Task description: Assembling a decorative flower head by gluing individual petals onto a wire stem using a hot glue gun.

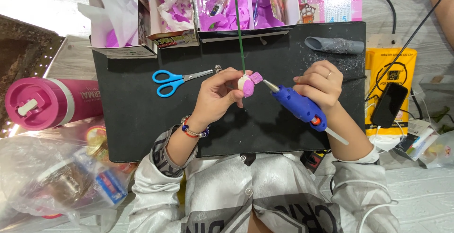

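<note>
Small white bud with purple paper petals on a thin green wire stem: held above the middle of the black rectangular mat, stem rising straight toward the far boxes. Left hand holds it; fingers pinched closed around the bud's left side, thumb underneath. Beaded bracelet on that wrist.

Blue hot-glue gun in the right hand, fingers wrapped shut round its body. Metal nozzle points left, tip just beside the purple petal; cannot tell whether it touches. A clear glue stick pokes out the back end.

On the mat, left of the bud: blue-handled scissors, blades closed, lying flat. Far right corner of the mat: grey tube-shaped piece, on its side.

Beyond the mat's far edge: open cardboard boxes holding white and purple paper scraps.

Left of the mat: pink insulated flask lying on its side, clear plastic bags near it. Right of the mat: yellow packet with a black phone resting on it, black cables around.
</note>
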